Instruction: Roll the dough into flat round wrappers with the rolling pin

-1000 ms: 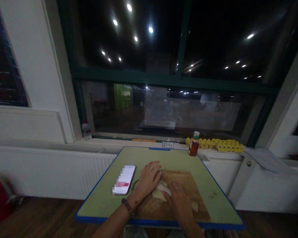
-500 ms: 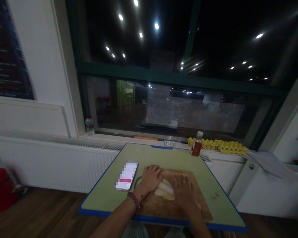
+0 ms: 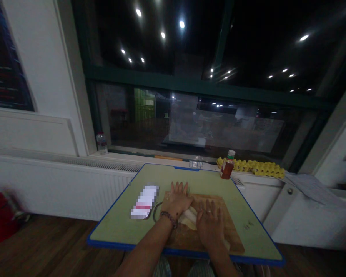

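Observation:
A pale, rod-shaped rolling pin (image 3: 191,215) lies slantwise across a flat piece of dough (image 3: 189,223) on a wooden board (image 3: 182,239). My left hand (image 3: 179,199) is laid flat over the pin's far left end, its fingers spread and pointing away from me. Over the nearer right part rests my right hand (image 3: 210,220), palm down with the fingers stretched out. Both palms cover the ends of the pin, and only its middle shows plainly. Part of the dough is hidden beneath the hands and pin.
The board is on a green, blue-edged table (image 3: 115,227). A phone (image 3: 145,202) lies left of the board. At the far right edge stands a bottle of reddish-brown liquid (image 3: 226,168). Yellow egg trays (image 3: 253,167) and a clear bottle (image 3: 102,143) are on the windowsill.
My left hand has slid forward and its fingers have spread wider. My right hand has moved slightly forward, and the pin has shifted a little away over the dough.

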Demonstrator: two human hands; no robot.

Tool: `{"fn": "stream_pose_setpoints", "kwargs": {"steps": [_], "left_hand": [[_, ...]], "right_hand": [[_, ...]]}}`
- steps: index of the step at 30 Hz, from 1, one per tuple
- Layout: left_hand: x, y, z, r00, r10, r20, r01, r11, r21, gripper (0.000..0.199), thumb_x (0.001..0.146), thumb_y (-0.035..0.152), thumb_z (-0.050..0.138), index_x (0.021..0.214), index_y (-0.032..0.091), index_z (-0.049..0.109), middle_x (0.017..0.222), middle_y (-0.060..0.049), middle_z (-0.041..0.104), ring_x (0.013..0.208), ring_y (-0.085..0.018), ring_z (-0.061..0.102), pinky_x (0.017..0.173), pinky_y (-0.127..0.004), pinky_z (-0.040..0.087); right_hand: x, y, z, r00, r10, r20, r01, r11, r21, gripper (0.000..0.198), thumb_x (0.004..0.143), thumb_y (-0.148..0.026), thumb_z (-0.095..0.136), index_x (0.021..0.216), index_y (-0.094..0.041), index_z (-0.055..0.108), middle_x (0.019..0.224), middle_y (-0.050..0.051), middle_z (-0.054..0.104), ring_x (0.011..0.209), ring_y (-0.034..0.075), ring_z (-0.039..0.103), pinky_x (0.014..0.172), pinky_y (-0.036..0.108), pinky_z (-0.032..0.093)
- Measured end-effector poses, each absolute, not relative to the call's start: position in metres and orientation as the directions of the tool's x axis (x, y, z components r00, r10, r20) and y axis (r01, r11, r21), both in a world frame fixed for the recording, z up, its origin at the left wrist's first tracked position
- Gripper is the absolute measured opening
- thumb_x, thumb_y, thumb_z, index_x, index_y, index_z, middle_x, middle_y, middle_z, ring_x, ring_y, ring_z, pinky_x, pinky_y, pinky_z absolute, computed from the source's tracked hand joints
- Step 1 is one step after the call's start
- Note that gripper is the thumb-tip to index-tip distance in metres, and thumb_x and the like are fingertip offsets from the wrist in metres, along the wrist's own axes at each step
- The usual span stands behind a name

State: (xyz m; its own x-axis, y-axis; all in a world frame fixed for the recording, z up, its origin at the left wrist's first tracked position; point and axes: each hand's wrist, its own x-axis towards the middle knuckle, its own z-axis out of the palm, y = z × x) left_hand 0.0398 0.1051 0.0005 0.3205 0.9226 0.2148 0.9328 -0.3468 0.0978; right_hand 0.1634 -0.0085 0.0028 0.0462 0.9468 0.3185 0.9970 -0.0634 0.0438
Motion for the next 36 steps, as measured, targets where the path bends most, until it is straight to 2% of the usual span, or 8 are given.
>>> {"fn": "stream_pose_setpoints", "kwargs": {"steps": [5,8,14,17,21,25,31,36], "left_hand": [[0.027,0.088,0.010,0.377,0.911,0.164,0.902,-0.402,0.157,0.059,0.093,0.046,0.032,0.149,0.026,0.031,0.154,-0.008,0.034,0.144,-0.028,0.024,0.115,-0.055,0.014],[0.013,0.071,0.013,0.373,0.910,0.181,0.904,-0.400,0.148,0.056,0.096,0.040,0.028,0.149,0.023,0.030,0.154,-0.009,0.034,0.144,-0.028,0.024,0.115,-0.055,0.015],[0.002,0.053,0.011,0.359,0.899,0.250,0.910,-0.396,0.119,0.057,0.095,0.034,0.034,0.150,0.021,0.029,0.155,-0.011,0.030,0.144,-0.030,0.021,0.115,-0.055,0.014],[0.008,0.062,0.013,0.330,0.922,0.202,0.924,-0.359,0.128,0.058,0.095,0.035,0.032,0.150,0.018,0.028,0.156,-0.014,0.027,0.145,-0.032,0.019,0.115,-0.056,0.012],[0.021,0.083,0.017,0.277,0.948,0.159,0.938,-0.302,0.167,0.062,0.094,0.037,0.030,0.152,0.014,0.022,0.157,-0.016,0.022,0.145,-0.033,0.017,0.115,-0.055,0.014],[0.025,0.092,0.016,0.237,0.955,0.176,0.942,-0.270,0.198,0.066,0.092,0.039,0.034,0.152,0.013,0.022,0.157,-0.016,0.024,0.144,-0.033,0.019,0.115,-0.053,0.016],[0.013,0.072,0.007,0.335,0.915,0.224,0.914,-0.373,0.159,0.058,0.095,0.041,0.029,0.149,0.019,0.032,0.155,-0.012,0.031,0.144,-0.030,0.021,0.116,-0.052,0.013],[0.002,0.056,0.001,0.371,0.889,0.271,0.899,-0.417,0.137,0.055,0.095,0.039,0.033,0.148,0.027,0.033,0.155,-0.007,0.032,0.144,-0.028,0.021,0.117,-0.052,0.012]], "right_hand": [[0.151,-0.017,0.011,0.037,0.954,0.299,0.999,-0.039,0.000,0.047,0.093,-0.020,0.030,0.130,-0.016,0.059,0.147,0.011,0.043,0.140,0.031,0.030,0.113,0.055,0.018],[0.142,-0.027,0.011,-0.005,0.956,0.294,0.998,0.021,-0.051,0.048,0.093,-0.018,0.028,0.130,-0.013,0.058,0.146,0.013,0.043,0.140,0.030,0.032,0.114,0.055,0.017],[0.141,-0.031,0.011,-0.006,0.960,0.281,0.994,0.036,-0.100,0.047,0.094,-0.019,0.031,0.135,-0.017,0.053,0.146,0.011,0.044,0.139,0.029,0.033,0.114,0.053,0.019],[0.151,-0.012,0.015,-0.044,0.959,0.282,0.994,0.070,-0.081,0.046,0.093,-0.017,0.031,0.131,-0.017,0.058,0.144,0.010,0.046,0.140,0.029,0.030,0.115,0.054,0.014],[0.164,0.022,0.017,-0.027,0.967,0.254,0.998,0.041,-0.049,0.048,0.095,-0.019,0.028,0.137,-0.015,0.052,0.145,0.011,0.045,0.142,0.029,0.027,0.115,0.054,0.013],[0.168,0.034,0.013,-0.016,0.971,0.239,1.000,0.021,-0.021,0.049,0.097,-0.020,0.026,0.139,-0.013,0.049,0.146,0.013,0.043,0.142,0.030,0.024,0.115,0.054,0.013],[0.153,0.004,0.007,-0.059,0.949,0.311,0.998,0.058,0.015,0.047,0.095,-0.017,0.027,0.131,-0.011,0.058,0.145,0.012,0.044,0.141,0.030,0.027,0.116,0.053,0.010],[0.136,-0.021,0.004,0.018,0.924,0.382,1.000,-0.012,-0.017,0.048,0.096,-0.018,0.026,0.133,-0.009,0.055,0.146,0.014,0.041,0.139,0.028,0.032,0.117,0.050,0.010]]}}
